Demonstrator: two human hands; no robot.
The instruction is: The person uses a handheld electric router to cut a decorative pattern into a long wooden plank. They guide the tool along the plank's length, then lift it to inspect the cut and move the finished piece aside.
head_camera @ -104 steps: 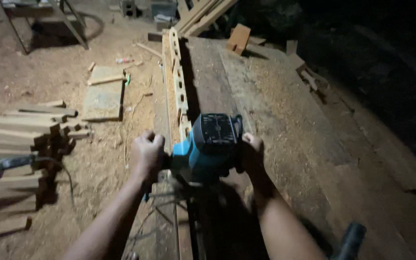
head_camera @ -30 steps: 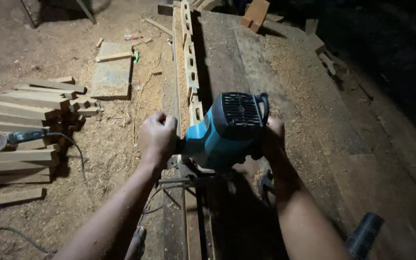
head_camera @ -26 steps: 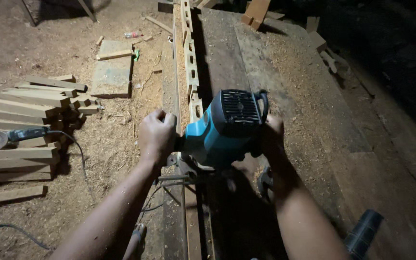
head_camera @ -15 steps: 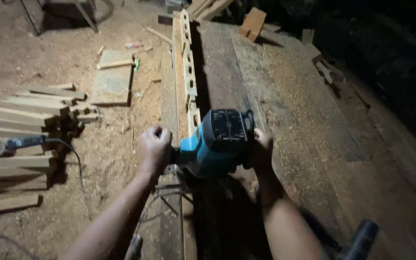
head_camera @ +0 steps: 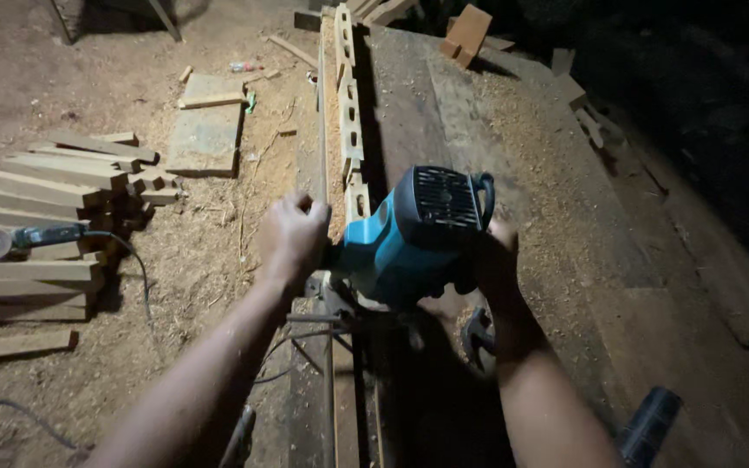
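- Left hand (head_camera: 292,236): fingers curled tight on the side grip of the blue power router (head_camera: 409,238).
- Right hand (head_camera: 491,260): wrapped round the router's far side; its fingertips are hidden behind the housing, so I cannot tell how they close.
- The router sits on a long wooden rail (head_camera: 344,113) set on edge along the workbench (head_camera: 513,165), at the rail's near part.
- Beyond the router the rail already carries cut slots, about six as far as the light allows; the stretch nearer than the router lies in shadow, and I judge it uncut.
- One loose block (head_camera: 467,30) lies right of the rail's far end.
- Left of the rail, on the sawdust floor: one flat board (head_camera: 205,134), one stack of wood strips (head_camera: 54,217), roughly a dozen, and one angle grinder (head_camera: 23,240) on that stack.
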